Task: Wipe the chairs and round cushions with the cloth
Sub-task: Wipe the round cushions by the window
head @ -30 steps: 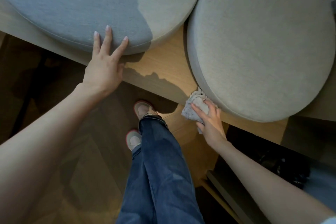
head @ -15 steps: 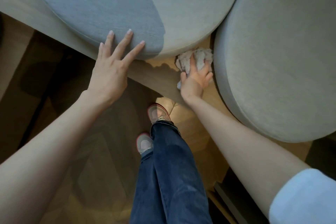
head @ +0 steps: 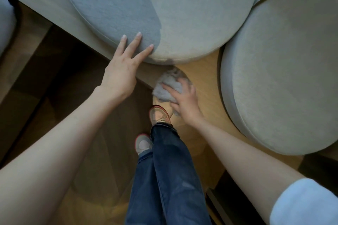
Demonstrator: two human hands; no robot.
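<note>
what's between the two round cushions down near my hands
In the head view, bare wooden seat shows between the left cushion and right cushion, with the cloth under the right hand.

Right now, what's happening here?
A person is cleaning a wooden bench seat that carries two round grey cushions. The right hand presses a crumpled grey cloth onto the bare wood in the gap between them, near the front edge. The left hand is open, fingertips resting on the rim of the left cushion. The right cushion isn't being touched.
</note>
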